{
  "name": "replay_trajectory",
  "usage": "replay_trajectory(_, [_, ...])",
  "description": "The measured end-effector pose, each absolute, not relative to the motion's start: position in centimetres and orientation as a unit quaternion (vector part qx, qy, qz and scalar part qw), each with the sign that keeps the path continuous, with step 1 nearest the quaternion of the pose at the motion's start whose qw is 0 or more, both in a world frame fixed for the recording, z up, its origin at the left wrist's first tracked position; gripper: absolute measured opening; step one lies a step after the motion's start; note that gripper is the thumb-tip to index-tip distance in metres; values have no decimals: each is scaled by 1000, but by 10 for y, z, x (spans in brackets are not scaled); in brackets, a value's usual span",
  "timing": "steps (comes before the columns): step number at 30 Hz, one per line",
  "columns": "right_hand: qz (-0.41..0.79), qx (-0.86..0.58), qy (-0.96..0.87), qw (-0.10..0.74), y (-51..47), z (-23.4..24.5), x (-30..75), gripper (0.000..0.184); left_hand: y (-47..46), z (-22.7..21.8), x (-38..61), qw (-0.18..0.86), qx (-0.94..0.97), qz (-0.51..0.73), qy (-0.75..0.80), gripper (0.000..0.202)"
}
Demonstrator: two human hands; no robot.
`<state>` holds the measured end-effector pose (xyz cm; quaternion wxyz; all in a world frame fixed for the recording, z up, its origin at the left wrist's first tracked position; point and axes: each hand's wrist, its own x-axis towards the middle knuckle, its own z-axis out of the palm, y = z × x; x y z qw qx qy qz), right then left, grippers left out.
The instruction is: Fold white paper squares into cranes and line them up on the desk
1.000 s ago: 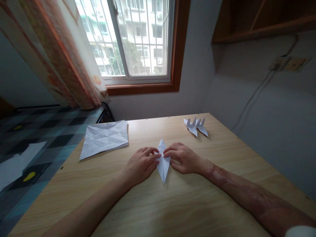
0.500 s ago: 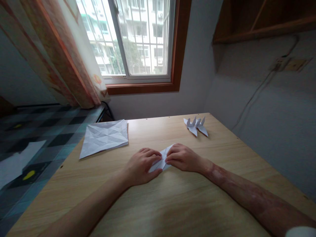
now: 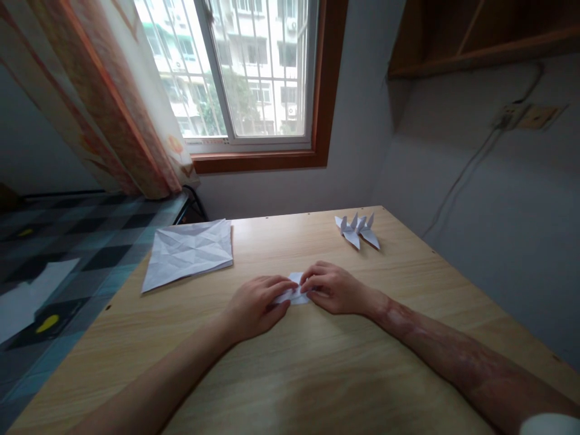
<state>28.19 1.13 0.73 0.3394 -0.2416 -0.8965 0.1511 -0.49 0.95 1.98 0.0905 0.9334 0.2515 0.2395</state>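
A small folded piece of white paper (image 3: 296,296) lies on the wooden table (image 3: 290,362) in front of me. My left hand (image 3: 260,305) grips its left end, fingers on top and thumb at the near edge. At the right end, my right hand (image 3: 333,288) pinches the paper with bent fingers. Both hands cover much of it, so the folds beneath the fingers are hidden. Beyond my right hand stand two folded paper cranes (image 3: 357,229), side by side. Creased sheets of white paper (image 3: 193,251) lie flat at the table's far left.
Left of the table is a checked bedspread (image 3: 104,254) with loose white paper (image 3: 40,296) on it. A window (image 3: 263,84) and a patterned curtain (image 3: 109,103) are behind the table. On the right wall a cable (image 3: 462,175) hangs from a socket (image 3: 514,115) below a wooden shelf (image 3: 489,54).
The folded paper has turned, from slanting up to the right to lying nearly level. My left hand has shifted slightly with it. The view has moved a little to the right.
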Motion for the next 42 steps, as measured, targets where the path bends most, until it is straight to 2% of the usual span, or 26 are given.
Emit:
replay_trajectory(6, [140, -241, -907, 315, 7, 13, 284, 19, 10, 20, -7, 80, 940, 233, 236, 22])
replay_trajectory(10, [132, -240, -915, 298, 5, 18, 285, 23, 16, 27, -14, 119, 950, 211, 198, 36])
replay_trajectory(12, [131, -242, -914, 300, 4, 18, 285, 22, 19, 28, -18, 124, 951, 208, 193, 36])
replay_trajectory(18, [113, -244, -918, 292, 8, 13, 282, 18, 21, 19, -19, 51, 957, 223, 178, 27])
replay_trajectory(22, [103, -235, -924, 283, 8, 15, 283, 29, 18, 19, -17, 19, 955, 238, 177, 20])
replay_trajectory(26, [100, -216, -931, 275, 7, 18, 285, 36, 16, 24, -17, 65, 942, 257, 208, 18])
replay_trajectory(33, [84, -230, -927, 285, 10, 7, 282, 18, 18, 24, -16, 163, 910, 280, 257, 20])
replay_trajectory(37, [91, -249, -916, 302, 12, 7, 283, 18, 17, 27, -19, 194, 904, 284, 254, 20])
replay_trajectory(38, [99, -255, -910, 313, 12, 7, 284, 19, 16, 28, -20, 195, 906, 280, 251, 23])
replay_trajectory(40, [116, -260, -897, 337, 12, 7, 285, 18, 16, 29, -21, 182, 913, 269, 247, 44])
replay_trajectory(42, [135, -260, -883, 366, 12, 5, 285, 18, 14, 30, -19, 162, 919, 261, 248, 39])
